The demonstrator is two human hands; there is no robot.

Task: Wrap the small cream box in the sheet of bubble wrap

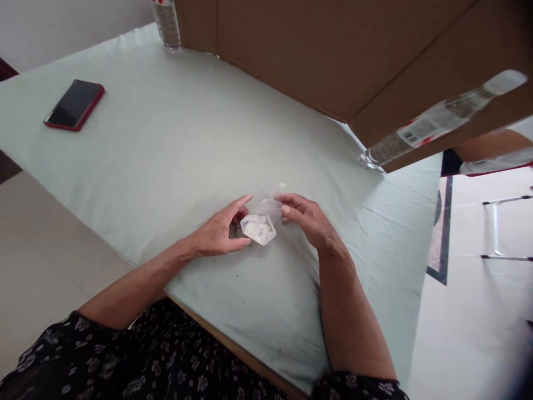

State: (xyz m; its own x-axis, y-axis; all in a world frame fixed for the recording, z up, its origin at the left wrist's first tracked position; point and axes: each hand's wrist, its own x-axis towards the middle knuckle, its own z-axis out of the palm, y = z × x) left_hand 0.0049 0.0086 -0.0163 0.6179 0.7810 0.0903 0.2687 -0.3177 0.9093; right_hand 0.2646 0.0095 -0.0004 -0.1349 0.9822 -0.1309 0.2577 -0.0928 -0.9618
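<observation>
A small whitish packet (259, 230) with faint print on top lies on the pale green cloth, close to the table's near edge. My left hand (220, 229) is at its left side, thumb and fingers spread apart, the thumb tip by the packet's edge. Whether the thumb touches it I cannot tell. Just behind the packet is a piece of thin see-through plastic film (270, 207). My right hand (307, 218) has its thumb and fingertips closed at the film's right edge.
A red-cased phone (74, 104) lies at the far left. A brown cardboard panel (283, 50) stands across the back, with water bottles (433, 123) (167, 25) at its ends. Beyond the right bottle shows another person's arm (491, 145). Dark specks (237, 276) dot the cloth.
</observation>
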